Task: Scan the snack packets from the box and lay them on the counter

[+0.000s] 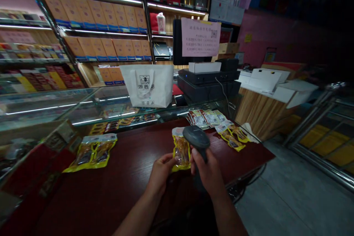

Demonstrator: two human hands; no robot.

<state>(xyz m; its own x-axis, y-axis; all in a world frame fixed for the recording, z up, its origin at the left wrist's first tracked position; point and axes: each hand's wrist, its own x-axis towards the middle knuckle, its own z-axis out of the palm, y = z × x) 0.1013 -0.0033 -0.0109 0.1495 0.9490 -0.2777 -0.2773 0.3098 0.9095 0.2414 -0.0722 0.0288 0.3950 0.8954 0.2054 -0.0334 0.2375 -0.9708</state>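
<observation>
My right hand (207,167) is wrapped round the handle of a dark handheld barcode scanner (197,136), its head tilted over a yellow-edged snack packet (181,149). With thumb and fingers, my left hand (163,171) pinches the lower left edge of that packet, which is partly hidden behind the scanner. More yellow-edged packets (95,151) lie at the left of the dark red counter (132,188). On the right are other yellow-edged packets (233,136), beside a fanned row of silvery packets (206,118).
A white carrier bag (151,86) stands on the glass display case (107,107) beyond the counter. Behind the silvery packets is a cash register (208,84) with a monitor bearing a pink notice (201,37). An open red box (30,158) sits at left; a metal railing (320,132) at right.
</observation>
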